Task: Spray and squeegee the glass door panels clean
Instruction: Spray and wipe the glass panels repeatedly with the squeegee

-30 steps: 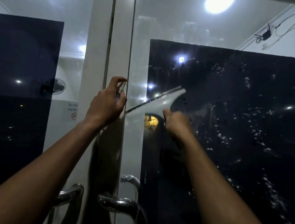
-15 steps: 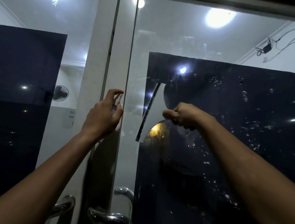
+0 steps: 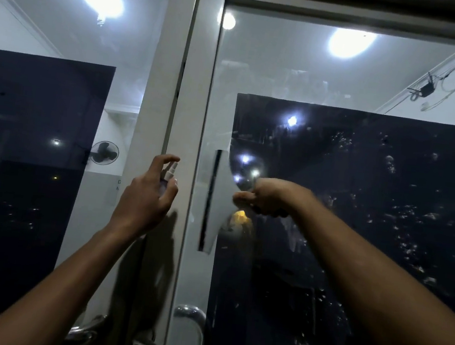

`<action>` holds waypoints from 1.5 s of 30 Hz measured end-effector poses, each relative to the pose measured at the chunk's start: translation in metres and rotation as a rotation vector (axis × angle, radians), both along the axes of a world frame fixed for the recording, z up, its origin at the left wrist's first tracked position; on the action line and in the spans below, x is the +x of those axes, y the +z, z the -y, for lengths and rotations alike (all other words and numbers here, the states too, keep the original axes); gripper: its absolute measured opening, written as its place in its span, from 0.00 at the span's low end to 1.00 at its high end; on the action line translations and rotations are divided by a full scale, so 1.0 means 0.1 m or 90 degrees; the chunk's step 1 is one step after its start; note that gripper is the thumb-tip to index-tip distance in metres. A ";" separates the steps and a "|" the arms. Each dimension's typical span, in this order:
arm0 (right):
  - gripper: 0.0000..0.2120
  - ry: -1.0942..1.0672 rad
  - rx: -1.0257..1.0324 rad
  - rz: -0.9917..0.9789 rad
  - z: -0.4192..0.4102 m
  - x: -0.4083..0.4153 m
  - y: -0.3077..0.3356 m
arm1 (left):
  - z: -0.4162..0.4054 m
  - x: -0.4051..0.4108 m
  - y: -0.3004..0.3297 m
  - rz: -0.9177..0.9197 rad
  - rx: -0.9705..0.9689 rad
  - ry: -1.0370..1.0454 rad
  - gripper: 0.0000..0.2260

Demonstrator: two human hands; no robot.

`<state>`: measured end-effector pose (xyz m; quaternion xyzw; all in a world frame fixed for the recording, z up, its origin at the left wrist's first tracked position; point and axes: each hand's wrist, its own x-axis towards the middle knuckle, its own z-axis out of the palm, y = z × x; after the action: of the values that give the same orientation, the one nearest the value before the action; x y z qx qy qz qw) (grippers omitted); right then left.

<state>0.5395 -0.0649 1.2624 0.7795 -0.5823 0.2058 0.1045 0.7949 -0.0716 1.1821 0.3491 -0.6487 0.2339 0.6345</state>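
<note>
While the squeegee (image 3: 219, 199) stood with its blade upright against the right glass panel (image 3: 357, 215), it lay at that panel's left edge, just beside the white door frame (image 3: 193, 140), its black rubber strip facing the frame. The right hand (image 3: 265, 195) was closed in a fist around the squeegee's handle, knuckles toward the glass. Droplets and streaks (image 3: 412, 236) speckled the dark film on that panel to the right of the hand. The left hand (image 3: 147, 197) was wrapped around a small spray bottle (image 3: 168, 175), held upright in front of the frame, with the forefinger curled over the nozzle. The left glass panel (image 3: 38, 151) sat beyond it, dark in its lower part, with a wall fan (image 3: 104, 152) seen through the clear strip. Chrome door handles (image 3: 189, 324) curved below, between the two forearms. Ceiling lights (image 3: 348, 43) glared through the clear upper glass.
</note>
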 end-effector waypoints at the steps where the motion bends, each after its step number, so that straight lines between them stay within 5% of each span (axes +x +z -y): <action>1: 0.30 0.010 0.006 -0.017 0.01 0.12 -0.01 | 0.01 0.00 0.00 0.003 -0.001 0.001 0.17; 10: 0.22 -0.001 0.064 0.046 -0.12 -0.34 -0.29 | 0.01 0.02 -0.10 0.011 0.003 0.000 0.17; 16: 0.23 0.014 0.009 -0.059 0.12 0.33 -0.38 | -0.03 -0.01 -0.11 0.020 0.015 0.005 0.17; 20: 0.24 -0.048 -0.004 -0.151 0.16 0.08 -0.40 | -0.07 0.01 -0.11 0.016 0.016 0.000 0.18; 24: 0.31 -0.057 -0.015 -0.125 0.18 -0.01 -0.46 | -0.09 0.01 -0.19 0.019 0.024 0.008 0.17; 45: 0.24 -0.029 0.078 -0.081 0.03 0.17 -0.58 | -0.12 -0.09 -0.26 0.046 0.051 0.015 0.17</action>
<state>0.5564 -0.0678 1.2043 0.7825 -0.6035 0.1172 0.0982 0.7858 -0.0596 1.1560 0.3731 -0.6758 0.2280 0.5934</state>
